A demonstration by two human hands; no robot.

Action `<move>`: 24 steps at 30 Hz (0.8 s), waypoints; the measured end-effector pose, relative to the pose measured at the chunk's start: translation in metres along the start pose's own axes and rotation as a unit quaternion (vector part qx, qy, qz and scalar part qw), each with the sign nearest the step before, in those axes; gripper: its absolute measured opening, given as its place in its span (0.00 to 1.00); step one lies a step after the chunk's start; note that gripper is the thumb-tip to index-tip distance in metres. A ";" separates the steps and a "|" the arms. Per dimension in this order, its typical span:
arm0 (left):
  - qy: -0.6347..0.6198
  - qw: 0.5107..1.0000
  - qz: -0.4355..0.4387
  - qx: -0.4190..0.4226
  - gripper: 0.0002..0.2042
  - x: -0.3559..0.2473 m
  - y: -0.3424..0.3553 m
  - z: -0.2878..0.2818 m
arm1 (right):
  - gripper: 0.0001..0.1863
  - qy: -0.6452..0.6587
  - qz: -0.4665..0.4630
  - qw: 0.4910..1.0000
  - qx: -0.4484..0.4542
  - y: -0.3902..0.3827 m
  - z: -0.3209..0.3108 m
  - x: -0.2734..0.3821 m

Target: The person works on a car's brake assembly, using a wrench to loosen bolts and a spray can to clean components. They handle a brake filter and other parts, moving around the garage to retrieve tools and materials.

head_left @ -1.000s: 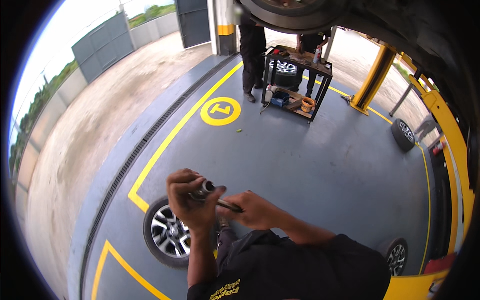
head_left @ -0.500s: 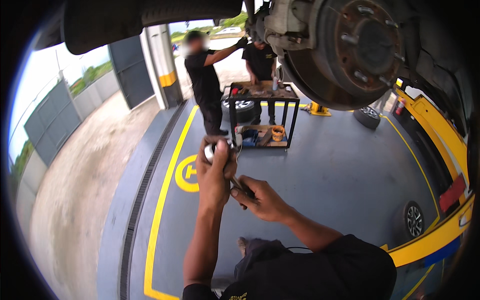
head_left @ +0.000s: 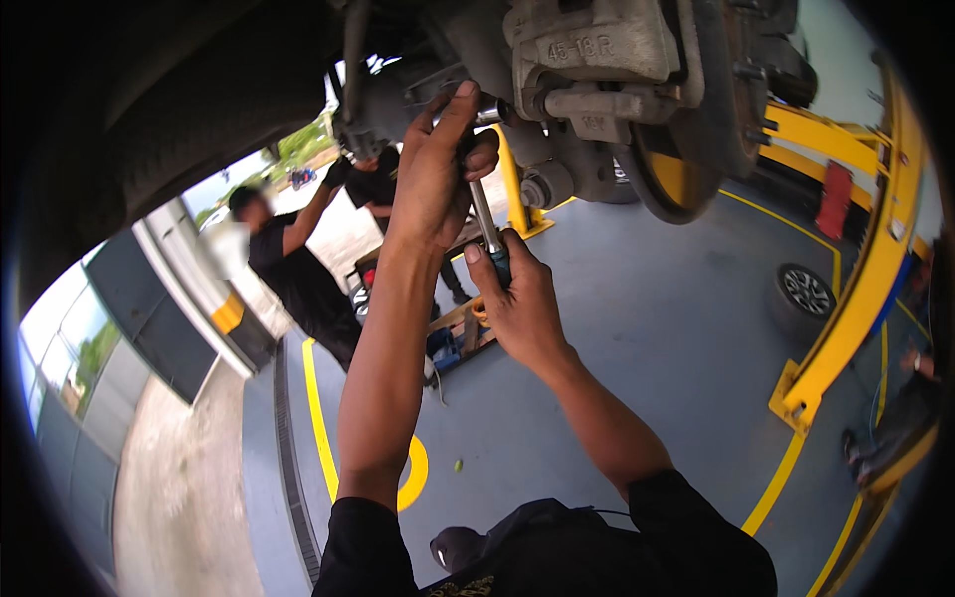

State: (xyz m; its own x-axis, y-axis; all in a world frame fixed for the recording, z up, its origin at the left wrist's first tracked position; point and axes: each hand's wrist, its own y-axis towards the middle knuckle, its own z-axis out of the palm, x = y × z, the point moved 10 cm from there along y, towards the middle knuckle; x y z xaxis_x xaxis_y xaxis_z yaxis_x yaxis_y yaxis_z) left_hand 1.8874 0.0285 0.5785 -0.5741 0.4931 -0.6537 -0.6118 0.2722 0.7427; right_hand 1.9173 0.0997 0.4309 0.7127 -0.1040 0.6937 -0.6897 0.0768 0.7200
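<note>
A ratchet wrench [head_left: 484, 217] with a shiny socket at its upper end is held in both hands under the raised vehicle. My left hand [head_left: 435, 184] wraps round the ratchet's head, just left of the brake caliper [head_left: 607, 45]. The socket points toward the caliper; whether it touches a bolt I cannot tell. Lower down, my right hand [head_left: 524, 306] closes round the dark handle grip. To the right of the caliper hangs the rusty brake disc [head_left: 684, 184], with studs on its hub.
Ahead, a person in black [head_left: 293, 259] reaches up under the vehicle, with another person [head_left: 374, 189] beside them. A tool cart [head_left: 468, 336] stands near them. At the right are a yellow lift post [head_left: 856, 289] and a loose wheel [head_left: 802, 298]. Another person [head_left: 900, 413] is at the far right.
Both hands have risen with the ratchet toward the brake caliper. My view has turned and moved closer, so the caliper now fills the upper middle.
</note>
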 end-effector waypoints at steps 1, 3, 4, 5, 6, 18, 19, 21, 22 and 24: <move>-0.014 1.000 -0.003 0.020 0.19 0.003 0.002 0.002 | 0.21 -0.017 -0.012 1.000 -0.020 -0.001 -0.003 0.004; -0.027 0.999 -0.005 0.028 0.17 0.007 0.002 0.003 | 0.21 -0.041 -0.002 0.998 -0.046 -0.006 -0.003 0.007; -0.023 0.999 -0.010 0.031 0.16 0.012 0.007 -0.003 | 0.21 -0.047 0.016 0.997 -0.052 -0.004 0.002 0.005; -0.020 0.999 -0.014 0.035 0.17 0.014 0.013 -0.007 | 0.21 -0.052 0.035 0.996 -0.058 -0.001 0.007 0.002; -0.008 0.998 -0.011 0.055 0.18 0.015 0.016 -0.001 | 0.22 -0.057 -0.027 0.991 -0.119 -0.002 0.005 0.008; -0.125 0.930 -0.214 0.270 0.16 0.048 0.036 0.007 | 0.12 0.196 0.064 0.970 -0.131 -0.038 0.098 0.071; -0.102 0.931 -0.218 0.273 0.17 0.048 0.042 0.006 | 0.12 0.203 0.061 0.969 -0.123 -0.037 0.103 0.081; -0.048 0.934 -0.222 0.274 0.18 0.049 0.048 0.004 | 0.12 0.120 0.085 0.979 -0.139 -0.039 0.102 0.083; -0.023 0.945 -0.175 0.275 0.19 0.036 0.047 0.005 | 0.12 0.030 0.108 0.981 -0.156 -0.040 0.097 0.077; -0.011 0.961 -0.084 0.264 0.20 0.014 0.041 0.014 | 0.12 -0.163 0.109 0.958 -0.207 -0.032 0.075 0.044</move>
State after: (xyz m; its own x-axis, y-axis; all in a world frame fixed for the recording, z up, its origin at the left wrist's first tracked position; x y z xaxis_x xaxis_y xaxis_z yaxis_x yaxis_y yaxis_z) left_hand 1.8618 0.0582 0.6018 -0.4757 0.4211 -0.7723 -0.3305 0.7281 0.6006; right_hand 1.9610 0.0187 0.4370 0.4322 -0.3402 0.8352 -0.6596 0.5122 0.5500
